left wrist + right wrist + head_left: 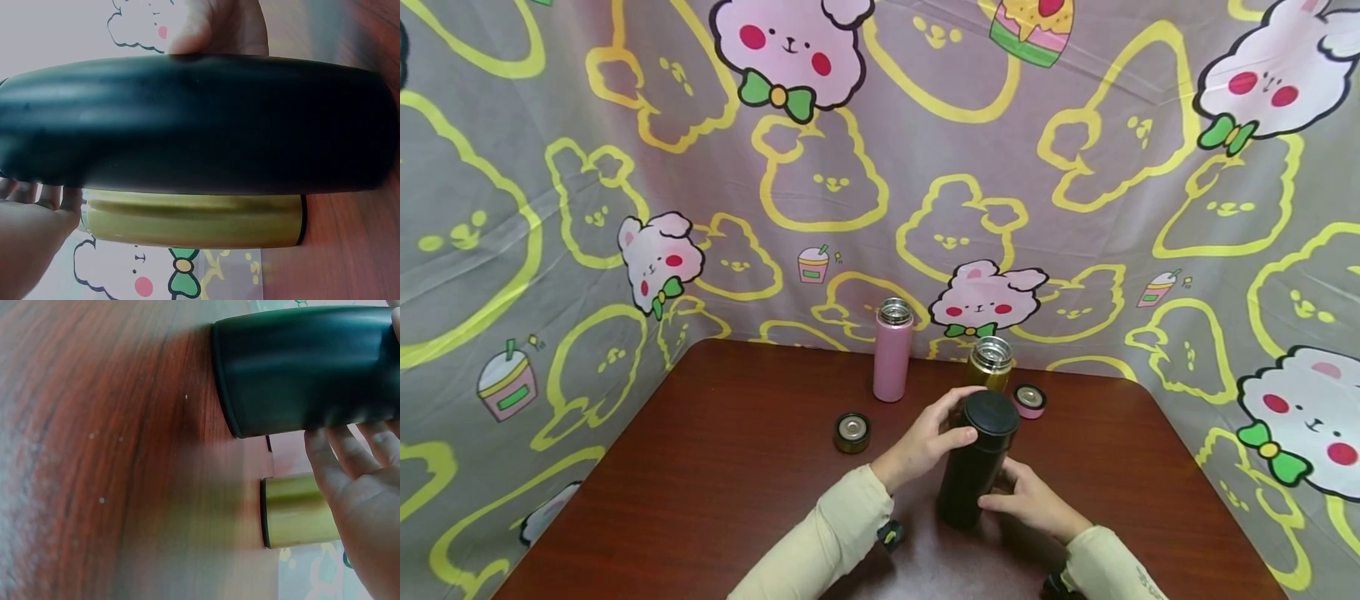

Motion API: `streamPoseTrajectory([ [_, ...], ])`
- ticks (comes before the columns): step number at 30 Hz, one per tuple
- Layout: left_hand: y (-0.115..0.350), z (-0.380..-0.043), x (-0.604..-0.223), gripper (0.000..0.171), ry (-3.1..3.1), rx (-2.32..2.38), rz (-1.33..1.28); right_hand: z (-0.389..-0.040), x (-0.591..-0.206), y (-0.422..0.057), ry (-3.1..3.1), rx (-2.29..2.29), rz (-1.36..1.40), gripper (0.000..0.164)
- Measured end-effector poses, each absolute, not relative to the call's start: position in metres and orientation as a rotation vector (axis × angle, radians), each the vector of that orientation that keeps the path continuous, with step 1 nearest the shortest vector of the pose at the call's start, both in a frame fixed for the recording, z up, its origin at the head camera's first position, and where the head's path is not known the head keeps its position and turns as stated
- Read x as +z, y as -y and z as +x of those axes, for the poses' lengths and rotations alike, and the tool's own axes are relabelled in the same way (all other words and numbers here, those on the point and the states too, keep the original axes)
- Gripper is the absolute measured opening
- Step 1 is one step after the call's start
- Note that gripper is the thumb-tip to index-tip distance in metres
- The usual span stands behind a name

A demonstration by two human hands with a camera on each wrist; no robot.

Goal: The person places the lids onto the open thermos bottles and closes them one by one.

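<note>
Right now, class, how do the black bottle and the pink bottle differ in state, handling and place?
The black bottle has its lid on; the pink bottle is uncapped, its metal neck showing.
The left hand and right hand hold the black bottle, while neither touches the pink bottle.
The black bottle is nearer the person than the pink bottle.
Both are tall and cylindrical.

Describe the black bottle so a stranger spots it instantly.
Find the reddish-brown table. There, the left grip and right grip hold a tall black bottle. It alone is black and capped; the pink bottle and gold bottle behind it are open-topped.
</note>
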State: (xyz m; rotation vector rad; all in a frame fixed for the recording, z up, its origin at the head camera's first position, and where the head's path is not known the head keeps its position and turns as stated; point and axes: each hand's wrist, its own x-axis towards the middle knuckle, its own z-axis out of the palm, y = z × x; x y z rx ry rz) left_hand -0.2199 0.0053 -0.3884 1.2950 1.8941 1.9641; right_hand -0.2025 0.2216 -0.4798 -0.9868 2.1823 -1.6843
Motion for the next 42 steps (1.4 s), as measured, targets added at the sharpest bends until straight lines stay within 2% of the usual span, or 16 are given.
streamPoseTrajectory([
  [7,-0.005,-0.208,-0.370,0.050,-1.792,1.986,1.282,-0.203,-0.481,-0.222,-2.190,-1.698,-1.026,0.052],
  [16,-0.007,-0.207,-0.372,0.052,-1.705,2.050,1.254,-0.203,-0.481,-0.220,-2.164,-1.710,-1.029,0.051],
  [27,0.003,-0.201,-0.371,0.046,-1.890,2.035,1.197,-0.202,-0.481,-0.221,-2.208,-1.685,-0.949,0.052],
  [42,0.001,-0.196,-0.372,0.055,-2.145,1.982,1.066,-0.201,-0.481,-0.221,-2.183,-1.695,-0.940,0.051],
])
